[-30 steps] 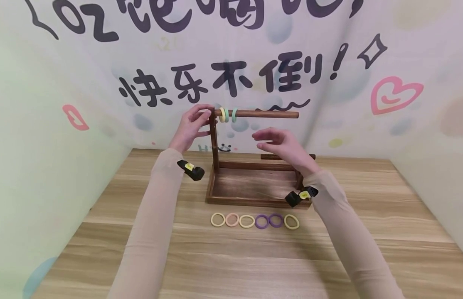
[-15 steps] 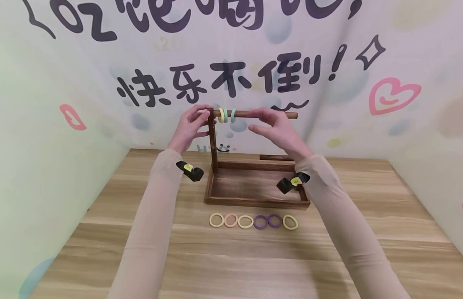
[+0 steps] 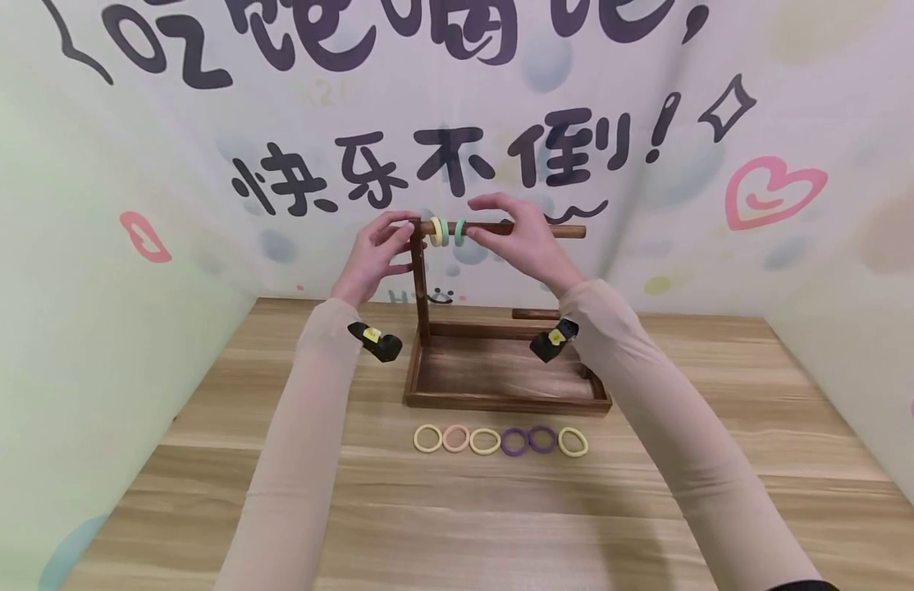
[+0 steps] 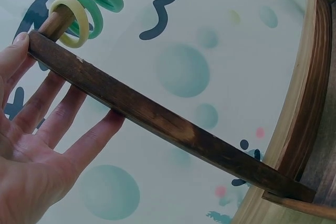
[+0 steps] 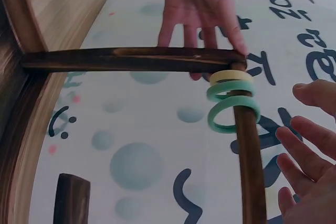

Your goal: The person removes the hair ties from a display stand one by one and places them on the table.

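Note:
My left hand (image 3: 370,256) holds the upright post (image 4: 163,116) of a dark wooden stand near its top, thumb at the joint and fingers behind. From that post a horizontal wooden rod (image 5: 249,166) runs right to a free end. One pale yellow ring (image 4: 80,34) and two green rings hang on it near the post, the outer green ring (image 5: 233,100) slightly apart from the others. My right hand (image 3: 529,245) is beside the rod, thumb and fingers spread; in the right wrist view its fingertips are apart from the rings and nothing is in its grasp.
The stand's shallow tray base (image 3: 501,404) rests on the wood-grain table (image 3: 457,509). A second, lower rod (image 3: 534,313) is at the right. In front lies a row of rings: yellow, a pink ring (image 3: 445,438), purple and yellow. A printed cloth (image 3: 317,238) hangs behind.
My right hand has moved left and up along the rod, from beyond its middle to beside the outer green ring. The left hand stays at the post, and the rings have not shifted.

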A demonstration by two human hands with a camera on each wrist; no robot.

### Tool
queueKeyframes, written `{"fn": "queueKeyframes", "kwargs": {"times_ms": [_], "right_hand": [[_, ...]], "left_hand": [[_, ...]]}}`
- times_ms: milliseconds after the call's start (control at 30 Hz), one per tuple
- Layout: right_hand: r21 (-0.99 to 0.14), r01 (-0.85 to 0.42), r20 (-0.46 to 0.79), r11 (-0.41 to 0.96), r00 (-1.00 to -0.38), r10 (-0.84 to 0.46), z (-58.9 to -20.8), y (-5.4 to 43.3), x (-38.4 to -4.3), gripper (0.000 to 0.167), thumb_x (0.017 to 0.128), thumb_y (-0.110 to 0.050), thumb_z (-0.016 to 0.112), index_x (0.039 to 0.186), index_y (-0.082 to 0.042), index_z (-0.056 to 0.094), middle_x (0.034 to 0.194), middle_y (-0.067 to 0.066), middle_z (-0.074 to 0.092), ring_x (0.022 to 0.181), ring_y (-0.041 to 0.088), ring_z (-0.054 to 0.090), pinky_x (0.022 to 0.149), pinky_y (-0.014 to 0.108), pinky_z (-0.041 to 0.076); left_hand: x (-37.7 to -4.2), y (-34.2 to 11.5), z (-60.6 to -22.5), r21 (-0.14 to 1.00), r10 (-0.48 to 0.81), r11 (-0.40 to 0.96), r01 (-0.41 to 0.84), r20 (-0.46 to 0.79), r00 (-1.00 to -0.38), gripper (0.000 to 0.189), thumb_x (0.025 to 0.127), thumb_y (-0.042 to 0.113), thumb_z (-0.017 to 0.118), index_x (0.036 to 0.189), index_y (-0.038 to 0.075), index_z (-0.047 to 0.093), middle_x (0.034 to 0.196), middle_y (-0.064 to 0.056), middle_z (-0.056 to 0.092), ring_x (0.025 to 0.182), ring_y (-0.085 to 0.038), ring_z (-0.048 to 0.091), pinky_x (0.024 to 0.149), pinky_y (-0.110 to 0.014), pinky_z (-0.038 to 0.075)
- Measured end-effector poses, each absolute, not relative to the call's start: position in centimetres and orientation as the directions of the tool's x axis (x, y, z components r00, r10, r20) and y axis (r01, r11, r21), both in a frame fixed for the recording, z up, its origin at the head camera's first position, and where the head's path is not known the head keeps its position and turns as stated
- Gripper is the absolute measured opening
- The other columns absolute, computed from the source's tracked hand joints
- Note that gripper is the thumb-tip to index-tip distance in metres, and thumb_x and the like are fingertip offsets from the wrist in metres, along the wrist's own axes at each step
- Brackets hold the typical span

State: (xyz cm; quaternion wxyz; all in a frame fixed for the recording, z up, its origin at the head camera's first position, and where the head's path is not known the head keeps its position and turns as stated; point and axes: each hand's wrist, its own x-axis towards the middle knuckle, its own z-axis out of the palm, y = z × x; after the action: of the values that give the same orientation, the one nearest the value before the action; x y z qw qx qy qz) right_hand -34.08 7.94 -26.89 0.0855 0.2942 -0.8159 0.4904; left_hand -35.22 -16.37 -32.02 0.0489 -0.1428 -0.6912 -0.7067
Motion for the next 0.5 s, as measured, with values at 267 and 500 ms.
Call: {"fn": "queueKeyframes", "kwargs": {"times_ms": [267,500], "right_hand": [[-0.697,-0.578,0.446,0.425,-0.813,-0.374,-27.8,6.7,-35.0,0.043,0.091,-0.016,0.069,0.13,-0.001,0.057,0.128,0.013,0.059,0.109,0.023,0.062,0.106,0.031,0.035],[-0.611,-0.58,0.492,0.538,-0.811,-0.316,-28.6,5.8,-35.2,0.044,0.089,-0.022,0.072,0.127,-0.003,0.06,0.117,0.009,0.067,0.107,0.018,0.063,0.114,0.03,-0.002]], "left_hand": [[-35.2,-16.4,-32.1,0.965,0.122,-0.049,0.258,0.262,-0.957,0.027,0.099,0.023,0.057,0.124,0.013,0.06,0.117,-0.014,0.061,0.106,-0.028,0.063,0.085,-0.051,0.053],[-35.3,-16.5,-32.1,0.963,0.128,-0.051,0.263,0.267,-0.955,0.026,0.098,0.023,0.058,0.123,0.015,0.061,0.117,-0.015,0.061,0.108,-0.031,0.062,0.084,-0.051,0.053]]}}
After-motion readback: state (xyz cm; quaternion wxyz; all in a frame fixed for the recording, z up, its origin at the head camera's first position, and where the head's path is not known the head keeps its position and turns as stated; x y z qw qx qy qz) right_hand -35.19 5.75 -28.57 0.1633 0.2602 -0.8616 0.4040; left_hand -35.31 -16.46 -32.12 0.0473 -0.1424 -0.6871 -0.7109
